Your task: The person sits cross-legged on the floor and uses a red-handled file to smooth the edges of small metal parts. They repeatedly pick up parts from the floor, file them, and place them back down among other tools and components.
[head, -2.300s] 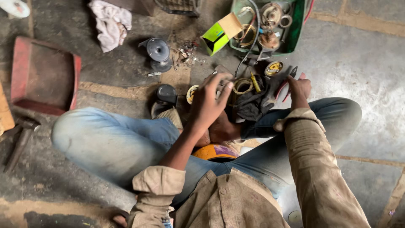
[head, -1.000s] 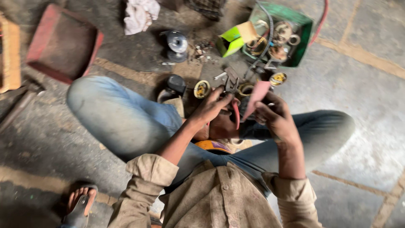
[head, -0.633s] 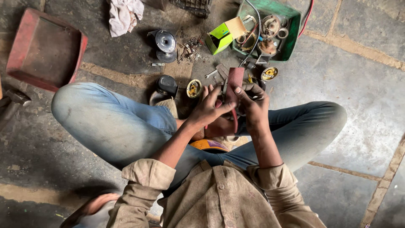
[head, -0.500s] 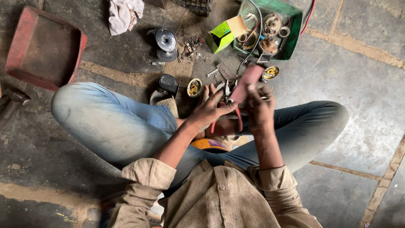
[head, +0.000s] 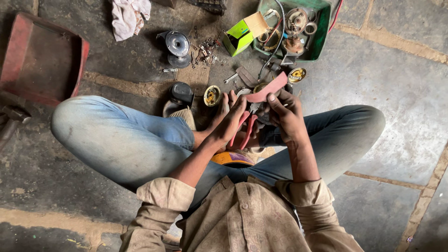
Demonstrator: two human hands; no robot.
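Grey stone-slab floor, dirty, pale seams running between slabs, sandy patches at lower left. Person sits cross-legged on it, blue jeans, tan rolled sleeves. Red metal tray at upper left, tilted edge up. Green tray at top right, packed with round metal parts and wires. White rag at top, crumpled. Green and yellow carton open, just beside the green tray. Round chrome part near scattered small screws and bits. Black cap-shaped part beside the left knee, small yellow disc next to it, another yellow disc below the green tray.

Over the lap: left hand closed round red-handled pliers, handles pointing down toward the body. Right hand fingers curled, pinching a flat pinkish-red strip that sticks up and right, meeting the pliers' nose. Both hands close together, touching the work between them.
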